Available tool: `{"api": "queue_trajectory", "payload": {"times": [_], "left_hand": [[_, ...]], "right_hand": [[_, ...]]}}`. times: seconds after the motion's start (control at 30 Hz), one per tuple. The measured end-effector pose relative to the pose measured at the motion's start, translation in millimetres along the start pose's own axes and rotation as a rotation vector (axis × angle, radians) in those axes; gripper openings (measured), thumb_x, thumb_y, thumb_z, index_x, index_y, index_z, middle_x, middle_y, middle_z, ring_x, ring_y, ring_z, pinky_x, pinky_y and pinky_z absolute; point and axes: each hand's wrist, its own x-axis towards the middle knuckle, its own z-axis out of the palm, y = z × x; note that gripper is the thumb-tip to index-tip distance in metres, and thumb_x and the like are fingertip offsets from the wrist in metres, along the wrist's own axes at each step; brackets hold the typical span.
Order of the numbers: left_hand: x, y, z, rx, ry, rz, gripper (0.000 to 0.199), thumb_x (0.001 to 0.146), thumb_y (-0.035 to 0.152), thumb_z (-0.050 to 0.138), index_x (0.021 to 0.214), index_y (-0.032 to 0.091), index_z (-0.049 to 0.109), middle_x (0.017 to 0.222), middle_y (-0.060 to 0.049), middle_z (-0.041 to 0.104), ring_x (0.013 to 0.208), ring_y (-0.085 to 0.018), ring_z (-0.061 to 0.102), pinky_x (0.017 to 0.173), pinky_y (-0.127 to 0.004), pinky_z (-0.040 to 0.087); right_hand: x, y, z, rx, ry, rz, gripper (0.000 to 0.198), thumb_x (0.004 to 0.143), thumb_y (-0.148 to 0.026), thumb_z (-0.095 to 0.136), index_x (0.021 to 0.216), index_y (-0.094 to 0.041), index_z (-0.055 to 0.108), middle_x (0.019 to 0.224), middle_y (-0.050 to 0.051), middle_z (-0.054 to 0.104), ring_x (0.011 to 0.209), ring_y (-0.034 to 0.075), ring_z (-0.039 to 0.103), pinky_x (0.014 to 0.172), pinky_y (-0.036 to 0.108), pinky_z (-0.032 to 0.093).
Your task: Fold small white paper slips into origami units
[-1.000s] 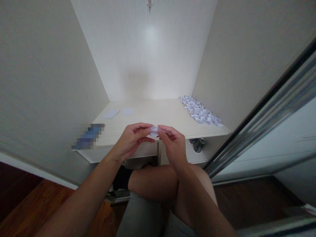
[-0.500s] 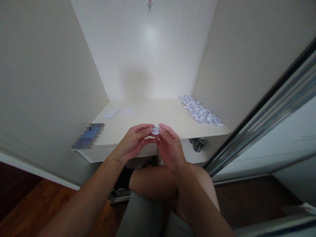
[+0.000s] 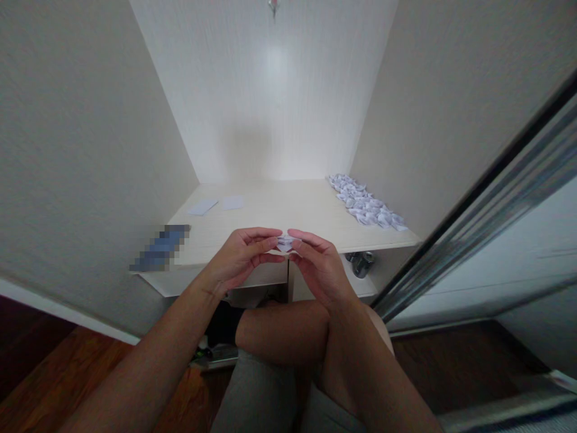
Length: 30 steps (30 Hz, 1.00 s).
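A small piece of folded white paper (image 3: 285,242) is held up between my two hands, just in front of the desk's front edge. My left hand (image 3: 246,255) pinches its left side with thumb and fingers. On the other side my right hand (image 3: 319,261) grips it in the same way, thumb toward me. The paper's finer folds are too small to make out. Along the right side of the white desk (image 3: 279,210) lies a long heap of folded white papers (image 3: 367,204). Flat paper sheets (image 3: 202,208) rest at the back left, one of them apart (image 3: 232,203).
A blurred-out blue flat object (image 3: 161,248) lies at the desk's left edge. Dark cans (image 3: 363,263) stand on the shelf below the desktop at right. Panels close in the desk on both sides, and a metal-framed sliding door (image 3: 478,198) runs along the right.
The folded paper between my fingers has changed shape slightly, looking taller and more pointed below. My right hand has shifted a little to the right and turned flatter.
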Motion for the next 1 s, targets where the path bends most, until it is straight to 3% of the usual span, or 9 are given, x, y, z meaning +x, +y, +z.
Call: {"api": "queue_trajectory", "payload": {"times": [0.2,0.5,0.73,1.0], "left_hand": [[-2,3,3,0.098,-0.02,0.062,0.025,0.071,0.024,0.092,0.092,0.016,0.083,0.085,-0.007,0.08,0.079,-0.017,0.074,0.071,-0.029,0.066],[-5,5,11,0.319,0.073,0.198,0.024,0.074,0.026,0.09,0.096,0.017,0.083,0.085,-0.005,0.081,0.074,-0.016,0.075,0.076,-0.03,0.066],[1,4,4,0.21,-0.031,0.088,0.025,0.07,0.024,0.092,0.093,0.017,0.083,0.085,-0.005,0.08,0.078,-0.016,0.073,0.072,-0.027,0.065],[6,3,0,0.056,-0.165,-0.022,0.027,0.07,0.021,0.092,0.095,0.016,0.082,0.086,-0.005,0.079,0.076,-0.015,0.072,0.067,-0.026,0.065]], "right_hand": [[2,-1,-7,-0.118,0.003,-0.078,0.023,0.069,-0.034,0.089,0.091,-0.027,0.084,0.089,0.001,0.079,0.078,0.015,0.065,0.076,0.031,0.048],[3,-5,-7,-0.272,0.044,-0.136,0.026,0.073,-0.034,0.086,0.097,-0.026,0.083,0.093,0.003,0.081,0.089,0.02,0.071,0.086,0.037,0.054],[4,-8,-11,-0.265,-0.008,-0.135,0.018,0.073,-0.032,0.086,0.09,-0.027,0.084,0.09,0.002,0.08,0.082,0.016,0.067,0.082,0.033,0.052],[1,-10,-9,-0.019,-0.083,0.039,0.022,0.066,-0.028,0.091,0.087,-0.025,0.084,0.09,0.001,0.079,0.081,0.014,0.066,0.079,0.029,0.049]]}}
